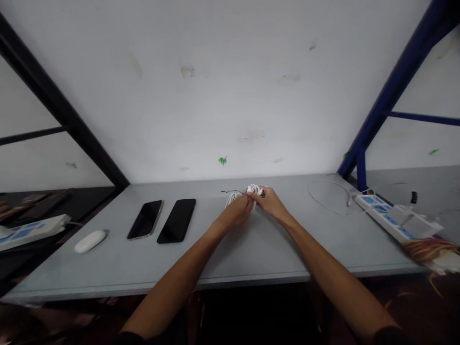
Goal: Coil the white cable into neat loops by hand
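Note:
Both hands meet near the back of the grey table (276, 254), closed around a coiled white charging cable (255, 188). My left hand (241, 207) grips the coil from the left, and my right hand (269, 200) pinches it from the right near a white plug end. More white loops (233, 197) show just left of my left hand; whether they belong to the same cable I cannot tell. A thin dark wire tie (227, 191) lies behind them on the tabletop. The fingertips partly hide the coil.
Two dark-screened phones, one silver-edged (145, 219) and one black (177, 221), lie to the left, beside a white mouse (90, 241). At right are a power strip (386, 216) and a loose white cable (323, 207). A blue frame post (377, 115) rises behind.

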{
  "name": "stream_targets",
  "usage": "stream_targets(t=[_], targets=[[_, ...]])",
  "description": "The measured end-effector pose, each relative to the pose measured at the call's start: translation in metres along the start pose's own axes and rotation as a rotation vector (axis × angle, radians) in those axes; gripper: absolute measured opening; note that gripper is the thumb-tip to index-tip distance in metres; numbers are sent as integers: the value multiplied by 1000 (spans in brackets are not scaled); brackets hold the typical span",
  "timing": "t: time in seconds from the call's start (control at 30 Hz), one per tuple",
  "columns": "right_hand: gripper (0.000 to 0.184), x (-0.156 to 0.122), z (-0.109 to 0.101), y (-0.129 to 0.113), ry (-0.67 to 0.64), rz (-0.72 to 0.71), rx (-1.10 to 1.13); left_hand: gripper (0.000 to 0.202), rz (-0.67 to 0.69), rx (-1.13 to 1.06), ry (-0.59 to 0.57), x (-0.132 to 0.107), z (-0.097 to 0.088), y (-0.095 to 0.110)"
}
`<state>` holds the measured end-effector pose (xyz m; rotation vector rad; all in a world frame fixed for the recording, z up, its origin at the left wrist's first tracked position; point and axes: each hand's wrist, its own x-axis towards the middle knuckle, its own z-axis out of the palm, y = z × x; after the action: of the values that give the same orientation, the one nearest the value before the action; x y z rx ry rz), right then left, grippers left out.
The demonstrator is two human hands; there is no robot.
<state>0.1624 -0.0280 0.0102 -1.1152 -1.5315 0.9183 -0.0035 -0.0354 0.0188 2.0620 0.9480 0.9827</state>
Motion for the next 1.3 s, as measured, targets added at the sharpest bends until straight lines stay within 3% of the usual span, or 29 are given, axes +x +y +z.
stream_targets(t=[0.17,0.37,0.47,0.57,0.73,0.87,1.0,1.07,1.17,1.23,1.3], targets=[[39,3,-1,8,-27,88,-104,17,13,118,-26,-5,-15,0],[41,3,3,17,-170,90,-262,18,-143,618,-91,-7,-28,-15],[36,0,4,18,-76,30,-345,20,-159,738,-162,-7,-23,-22],[35,-4,4,19,10,-25,-425,23,-159,767,-159,-5,-19,-26],[33,-8,4,18,9,-103,-486,31,-173,842,-141,-6,-16,-25],[35,-9,5,16,50,-153,-518,25,-213,905,-184,-7,-16,-18],[16,-11,2,13,54,-154,-578,21,-259,980,-182,-8,-16,-12],[8,-13,1,11,-4,-118,-619,24,-245,1012,-170,-8,-16,-10],[13,-15,0,5,-95,-102,-599,29,-163,1006,-144,-7,-15,-4],[14,-15,-3,1,-81,-118,-550,31,-81,975,-145,-6,-11,1],[14,-13,-9,-3,20,-125,-554,34,14,941,-163,-6,-5,5]])
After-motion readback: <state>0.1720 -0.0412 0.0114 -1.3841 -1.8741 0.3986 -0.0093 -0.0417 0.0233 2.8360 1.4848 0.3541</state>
